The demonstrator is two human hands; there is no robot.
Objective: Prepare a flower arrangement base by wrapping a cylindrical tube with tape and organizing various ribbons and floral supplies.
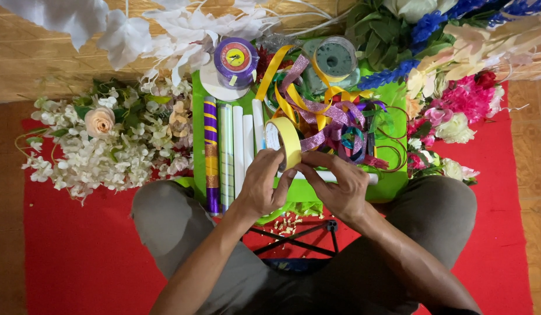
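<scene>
My left hand (262,185) and my right hand (338,184) meet over the near edge of a green tray (393,181). Together they hold a yellow roll of tape (287,140), upright on its edge. The left hand grips its lower side. The right hand's fingertips pinch at the roll's rim. Behind the roll lies a tangle of ribbons (329,114) in yellow, purple glitter and red.
Rolled wrapping papers (226,153) lie at the tray's left. A purple spool (236,60) and a clear spool (336,58) stand at the back. White artificial flowers (107,146) lie left, pink and white ones (457,111) right, on a red mat (78,251). A black stand (299,233) sits between my knees.
</scene>
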